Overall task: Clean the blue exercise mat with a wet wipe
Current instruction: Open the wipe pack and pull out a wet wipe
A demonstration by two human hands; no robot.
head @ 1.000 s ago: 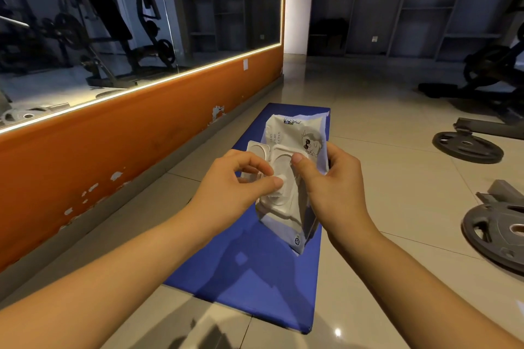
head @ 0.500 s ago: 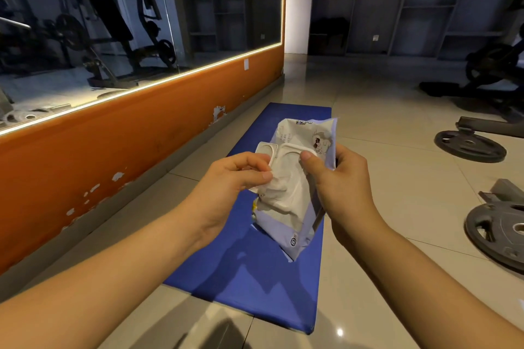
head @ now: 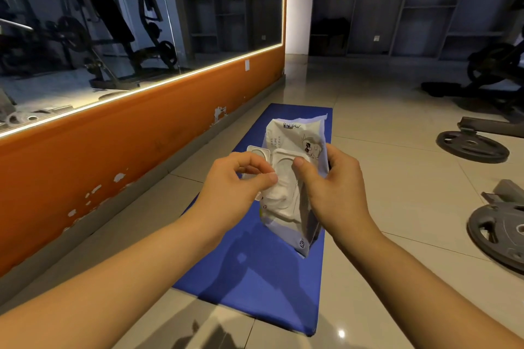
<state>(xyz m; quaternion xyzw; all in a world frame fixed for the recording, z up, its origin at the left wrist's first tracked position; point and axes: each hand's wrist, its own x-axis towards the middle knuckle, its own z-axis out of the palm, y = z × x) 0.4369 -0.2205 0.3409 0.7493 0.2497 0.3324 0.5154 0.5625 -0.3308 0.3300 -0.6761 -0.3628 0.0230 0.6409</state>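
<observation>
Blue mat [head: 255, 278], one; one wipe pack [head: 295, 136] held by left hand [head: 235, 184], right hand [head: 337, 187].

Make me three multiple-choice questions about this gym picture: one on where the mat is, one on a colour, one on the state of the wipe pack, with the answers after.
1. Where does the blue mat lie?
A. Flat on the tiled floor beside the wall
B. Rolled up on a shelf
C. Draped over the weight plates

2. What colour is the wall band under the mirror?
A. Green
B. Orange
C. White

3. How is the lid of the wipe pack?
A. Shut flat
B. Torn off and lying on the mat
C. Flipped open

Answers:
1 A, the mat lies spread out on the tiles along the foot of the wall.
2 B, the painted band is orange with chipped patches.
3 C, the lid is swung aside from the opening while the right hand holds the pack.
</observation>
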